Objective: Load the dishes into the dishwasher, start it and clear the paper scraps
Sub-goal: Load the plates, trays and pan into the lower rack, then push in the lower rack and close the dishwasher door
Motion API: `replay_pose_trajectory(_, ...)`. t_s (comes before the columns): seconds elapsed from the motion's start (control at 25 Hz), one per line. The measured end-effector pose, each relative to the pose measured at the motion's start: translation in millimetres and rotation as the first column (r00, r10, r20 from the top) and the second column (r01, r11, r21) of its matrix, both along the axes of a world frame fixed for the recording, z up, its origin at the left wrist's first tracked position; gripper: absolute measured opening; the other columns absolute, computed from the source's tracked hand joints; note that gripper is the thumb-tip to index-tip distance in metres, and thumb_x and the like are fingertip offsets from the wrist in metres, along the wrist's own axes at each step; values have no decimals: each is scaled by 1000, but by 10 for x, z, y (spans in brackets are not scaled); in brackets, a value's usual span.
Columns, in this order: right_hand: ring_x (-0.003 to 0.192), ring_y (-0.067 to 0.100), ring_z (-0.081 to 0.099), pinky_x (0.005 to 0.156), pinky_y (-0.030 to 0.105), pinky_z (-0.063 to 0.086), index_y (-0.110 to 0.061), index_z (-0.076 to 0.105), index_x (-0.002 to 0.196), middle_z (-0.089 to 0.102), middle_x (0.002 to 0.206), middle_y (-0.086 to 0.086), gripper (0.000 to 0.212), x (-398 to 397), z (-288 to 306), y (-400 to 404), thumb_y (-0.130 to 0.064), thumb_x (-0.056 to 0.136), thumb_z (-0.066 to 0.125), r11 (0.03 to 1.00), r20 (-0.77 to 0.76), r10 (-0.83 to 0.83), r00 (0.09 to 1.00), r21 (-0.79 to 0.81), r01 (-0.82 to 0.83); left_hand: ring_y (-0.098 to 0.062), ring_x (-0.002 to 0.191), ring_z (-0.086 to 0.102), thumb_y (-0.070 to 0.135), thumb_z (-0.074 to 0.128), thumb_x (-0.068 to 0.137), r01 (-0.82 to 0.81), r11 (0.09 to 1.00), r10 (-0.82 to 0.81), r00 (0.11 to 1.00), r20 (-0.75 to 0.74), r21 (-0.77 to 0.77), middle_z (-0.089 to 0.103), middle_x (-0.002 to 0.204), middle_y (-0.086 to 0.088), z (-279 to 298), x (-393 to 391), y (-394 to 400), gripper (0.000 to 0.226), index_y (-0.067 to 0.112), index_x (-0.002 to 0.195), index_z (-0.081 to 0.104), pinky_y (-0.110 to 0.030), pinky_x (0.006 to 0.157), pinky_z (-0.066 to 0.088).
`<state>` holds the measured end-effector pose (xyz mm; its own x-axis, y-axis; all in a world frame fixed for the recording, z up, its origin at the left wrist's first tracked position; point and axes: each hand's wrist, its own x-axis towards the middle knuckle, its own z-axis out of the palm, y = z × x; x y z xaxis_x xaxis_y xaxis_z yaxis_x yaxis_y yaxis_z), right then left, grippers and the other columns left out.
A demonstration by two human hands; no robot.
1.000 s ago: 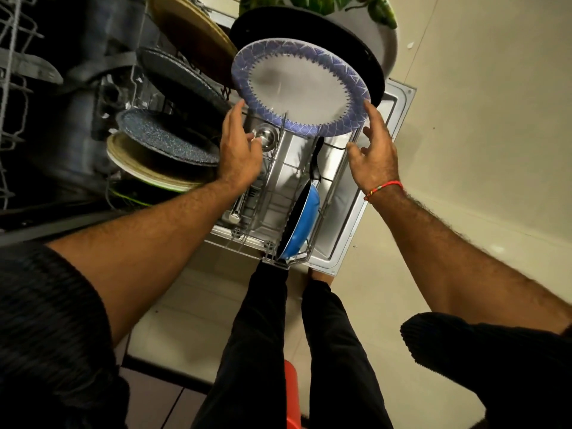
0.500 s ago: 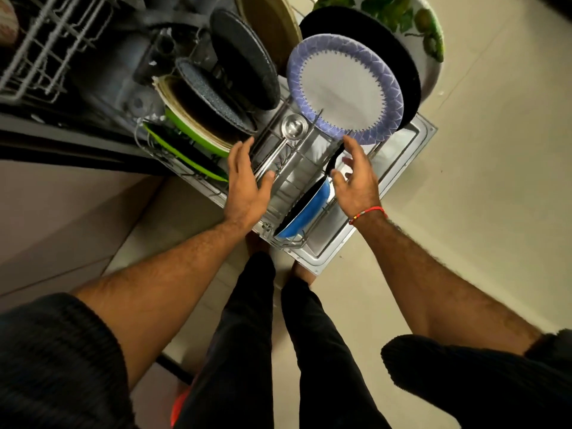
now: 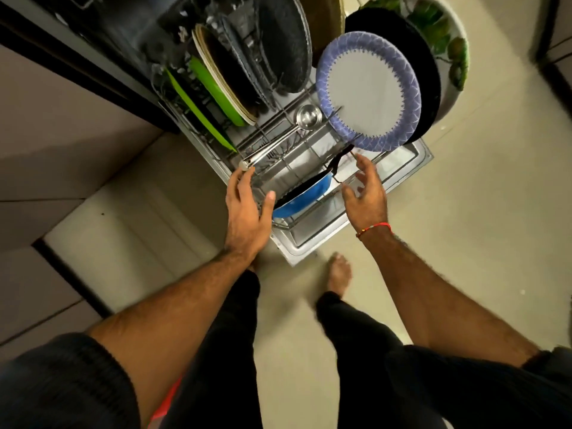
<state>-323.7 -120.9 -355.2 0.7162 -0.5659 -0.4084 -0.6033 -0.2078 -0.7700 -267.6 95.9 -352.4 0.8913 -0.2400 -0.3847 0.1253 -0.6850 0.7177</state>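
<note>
The dishwasher's lower rack (image 3: 280, 164) is pulled out over the open door (image 3: 402, 168). A purple-rimmed white plate (image 3: 368, 91) stands upright in it, with a black plate (image 3: 418, 57) and a leaf-patterned plate (image 3: 452, 41) behind. Green plates (image 3: 213, 91), a cream-rimmed plate (image 3: 223, 72) and dark speckled plates (image 3: 284, 41) stand on the left. A steel ladle (image 3: 308, 116) and a blue pan (image 3: 305, 196) lie at the front. My left hand (image 3: 247, 209) is at the rack's front edge, fingers apart. My right hand (image 3: 366, 190) hovers empty beside the pan's handle.
Grey cabinet fronts (image 3: 62, 144) line the left side. The floor is pale tile (image 3: 479, 243). My legs and one bare foot (image 3: 339, 274) stand just in front of the open door. A red object (image 3: 164, 407) shows by my left leg.
Both hands have come off the purple-rimmed plate and drawn back to the rack's front edge. The view has pulled away, showing more floor.
</note>
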Motion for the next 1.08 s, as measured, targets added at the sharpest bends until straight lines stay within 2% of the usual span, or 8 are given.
replay_pose_trajectory(0.16,130,24,50,107,48,45,-18,41,146,48,144,7,64,-208,-215,-470,0,87,59,987,-73,144,987,-57,-148,-29,153,12,61,47,95,-90,994,89,996,7,60,6,164,-6,-250,-459,-184,75,22,153,22,-53,121,27)
replay_pose_trajectory(0.24,136,26,44,112,46,38,-13,41,147,46,146,10,66,-220,-363,-727,3,85,58,947,-62,304,951,-91,-309,-32,154,3,66,49,91,-203,972,204,979,11,116,3,166,-8,-375,-660,-435,82,22,154,19,-56,122,21)
replay_pose_trajectory(0.32,145,25,30,120,40,27,-11,37,149,37,153,11,69,-225,-507,-966,4,85,56,854,-85,503,860,-100,-510,-35,154,-1,66,50,90,-298,940,291,954,69,163,4,166,-14,-535,-875,-704,87,17,154,20,-57,123,13)
replay_pose_trajectory(0.44,152,23,14,122,44,22,-14,29,153,18,162,9,73,-291,-713,-1293,-2,88,59,710,-113,683,722,-131,-692,-38,154,1,65,54,89,-443,868,417,896,155,224,7,165,-17,-787,-1208,-1016,90,13,155,21,-60,122,9)
replay_pose_trajectory(0.64,153,30,0,120,53,25,-21,20,155,-3,166,3,81,-530,-1044,-1619,-23,90,67,489,-211,818,535,-235,-840,-37,154,-8,73,61,80,-549,792,558,828,47,268,-7,167,-15,-1076,-1535,-1351,115,12,159,4,-60,122,1)
replay_pose_trajectory(0.88,151,35,-11,122,57,10,-19,-4,157,-9,164,14,109,-425,-1435,-1468,-67,81,59,380,-215,835,507,-440,-813,-33,153,-16,80,69,67,-618,755,621,781,62,217,-21,165,-13,-1410,-1407,-1491,143,8,158,-13,-51,123,-5)
replay_pose_trajectory(1.0,136,37,24,113,56,31,-14,23,154,20,145,10,92,-394,-1627,-1440,-65,86,58,405,-78,800,594,-660,-632,-34,153,-18,85,65,66,-636,739,634,768,91,222,-24,164,-17,-1650,-1271,-1520,146,4,157,-16,-54,124,-2)
replay_pose_trajectory(1.08,124,31,33,108,52,37,-13,38,148,26,133,5,80,-320,-1635,-1431,-61,88,60,425,61,796,603,-766,-483,-36,153,-15,89,60,66,-666,703,647,745,164,249,-22,164,-20,-1771,-1259,-1538,146,2,156,-14,-55,124,2)
